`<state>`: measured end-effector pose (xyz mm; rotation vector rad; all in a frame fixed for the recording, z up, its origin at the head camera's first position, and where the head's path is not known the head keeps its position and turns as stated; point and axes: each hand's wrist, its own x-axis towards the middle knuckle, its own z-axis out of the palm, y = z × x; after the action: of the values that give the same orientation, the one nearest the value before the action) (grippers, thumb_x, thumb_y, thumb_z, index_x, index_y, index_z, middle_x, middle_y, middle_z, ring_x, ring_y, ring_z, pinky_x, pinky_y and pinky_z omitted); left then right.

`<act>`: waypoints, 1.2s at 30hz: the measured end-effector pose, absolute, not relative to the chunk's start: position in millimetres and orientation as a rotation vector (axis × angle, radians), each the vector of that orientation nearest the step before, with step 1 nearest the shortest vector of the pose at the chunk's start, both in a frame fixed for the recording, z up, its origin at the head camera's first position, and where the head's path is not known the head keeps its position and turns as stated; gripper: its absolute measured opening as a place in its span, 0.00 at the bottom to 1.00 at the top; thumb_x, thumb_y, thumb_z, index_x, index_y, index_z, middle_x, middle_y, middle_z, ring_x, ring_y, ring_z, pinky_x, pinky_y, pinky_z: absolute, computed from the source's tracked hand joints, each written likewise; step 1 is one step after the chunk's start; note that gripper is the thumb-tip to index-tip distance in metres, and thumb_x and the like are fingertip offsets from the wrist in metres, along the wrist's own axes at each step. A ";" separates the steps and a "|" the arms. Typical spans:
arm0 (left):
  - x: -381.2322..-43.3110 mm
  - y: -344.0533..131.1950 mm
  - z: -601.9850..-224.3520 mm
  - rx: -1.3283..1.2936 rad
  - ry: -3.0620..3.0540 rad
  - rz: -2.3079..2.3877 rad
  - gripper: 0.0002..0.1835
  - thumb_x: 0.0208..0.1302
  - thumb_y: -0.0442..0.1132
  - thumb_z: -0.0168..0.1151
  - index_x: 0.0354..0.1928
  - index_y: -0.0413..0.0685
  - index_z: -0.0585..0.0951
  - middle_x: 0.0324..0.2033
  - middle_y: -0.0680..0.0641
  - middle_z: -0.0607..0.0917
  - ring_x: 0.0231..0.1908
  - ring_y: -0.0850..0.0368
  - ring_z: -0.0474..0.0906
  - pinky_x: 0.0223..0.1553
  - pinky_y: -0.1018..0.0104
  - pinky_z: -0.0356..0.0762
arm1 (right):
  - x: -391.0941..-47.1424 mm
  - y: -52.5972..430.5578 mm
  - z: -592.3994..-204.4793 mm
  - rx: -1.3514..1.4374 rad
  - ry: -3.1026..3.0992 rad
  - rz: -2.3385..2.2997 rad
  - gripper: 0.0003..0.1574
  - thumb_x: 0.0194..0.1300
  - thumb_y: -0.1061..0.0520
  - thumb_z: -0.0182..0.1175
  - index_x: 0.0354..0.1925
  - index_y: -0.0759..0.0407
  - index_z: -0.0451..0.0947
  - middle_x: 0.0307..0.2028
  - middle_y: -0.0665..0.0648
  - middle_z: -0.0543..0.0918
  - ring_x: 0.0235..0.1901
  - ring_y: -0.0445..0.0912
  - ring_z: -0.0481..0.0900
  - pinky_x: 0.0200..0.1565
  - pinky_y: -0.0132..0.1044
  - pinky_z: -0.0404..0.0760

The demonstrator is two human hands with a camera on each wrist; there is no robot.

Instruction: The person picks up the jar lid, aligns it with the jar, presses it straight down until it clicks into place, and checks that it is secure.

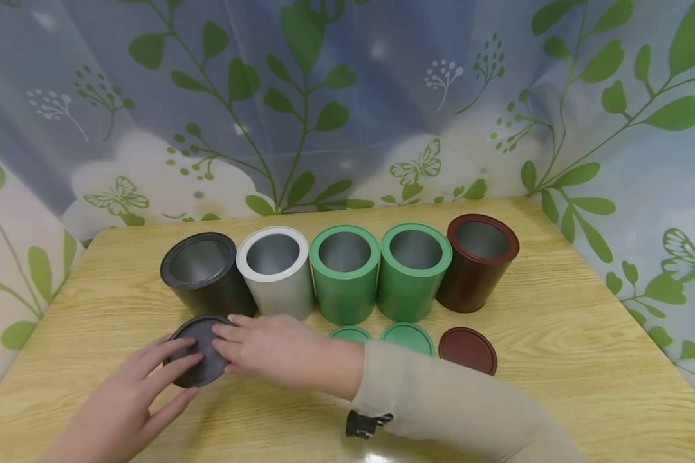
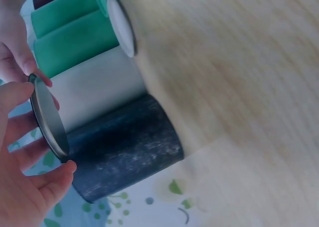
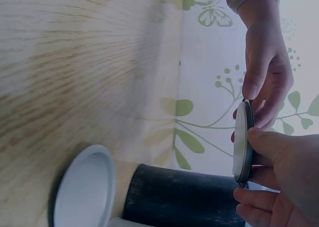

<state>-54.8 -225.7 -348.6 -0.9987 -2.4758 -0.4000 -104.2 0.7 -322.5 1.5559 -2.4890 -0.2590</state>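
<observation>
Since the left hand (image 1: pixel 124 392) and right hand (image 1: pixel 278 350) grip opposite sides of the black lid (image 1: pixel 210 373), it is probably steady above the surface (image 1: pixel 255 431), nearer its left edge; cans (image 1: pixel 345 299) stand abreast, presumably leaving every mouth reachable.

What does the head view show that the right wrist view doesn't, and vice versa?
Only the head view: two green cans, a dark red can, two green lids and a dark red lid.
Only the right wrist view: the white lid, and the pale underside of the black lid.
Both: the black lid itself, held between left hand and right hand, the black can and the wooden table.
</observation>
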 end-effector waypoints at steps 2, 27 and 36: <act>-54.7 -224.5 -344.3 -1.009 -2.448 -0.413 0.32 0.67 0.64 0.39 0.45 0.46 0.83 0.47 0.43 0.80 0.48 0.40 0.74 0.61 0.78 0.54 | -104.1 1.4 -320.0 1.545 -2.461 -0.260 0.26 0.72 0.42 0.44 0.62 0.49 0.71 0.63 0.49 0.69 0.61 0.43 0.67 0.55 0.29 0.69; -75.4 -217.8 -313.6 -1.029 -2.406 -0.455 0.29 0.70 0.60 0.42 0.50 0.43 0.81 0.53 0.43 0.77 0.56 0.38 0.69 0.63 0.78 0.47 | -118.4 9.5 -284.7 1.438 -2.533 -0.224 0.26 0.72 0.42 0.44 0.62 0.49 0.70 0.63 0.48 0.69 0.62 0.43 0.66 0.57 0.28 0.67; -91.2 -223.3 -316.1 -1.046 -2.424 -0.489 0.25 0.69 0.56 0.47 0.50 0.43 0.80 0.53 0.43 0.77 0.60 0.42 0.66 0.62 0.79 0.48 | -131.8 3.1 -283.4 1.425 -2.684 -0.208 0.28 0.74 0.43 0.41 0.66 0.48 0.65 0.66 0.48 0.65 0.65 0.43 0.62 0.58 0.29 0.66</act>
<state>-91.2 -223.3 -316.1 -1.0464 -2.4239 -0.4894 -131.8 3.1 -283.4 1.4254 -2.6836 -0.2076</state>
